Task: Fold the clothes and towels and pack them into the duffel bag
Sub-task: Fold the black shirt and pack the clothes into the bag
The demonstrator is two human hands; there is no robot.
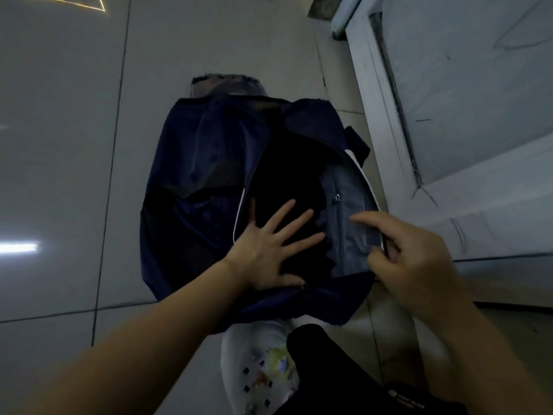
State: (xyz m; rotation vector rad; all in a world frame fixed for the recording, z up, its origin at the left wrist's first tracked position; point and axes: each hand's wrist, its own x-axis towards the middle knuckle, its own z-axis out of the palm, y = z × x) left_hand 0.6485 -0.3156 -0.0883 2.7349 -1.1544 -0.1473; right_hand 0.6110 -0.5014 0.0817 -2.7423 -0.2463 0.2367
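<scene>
Left hand [269, 247] flat, fingers spread, pressing dark clothes [287, 187] inside duffel bag [191, 163]; right hand [410, 259] pinching bag's near-right rim.

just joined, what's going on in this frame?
A person is packing a navy duffel bag on a tiled floor. The left hand lies flat, fingers spread, pressing dark clothing down inside the open bag. The right hand grips the bag's right edge, holding the opening wide so the grey lining shows.
</scene>
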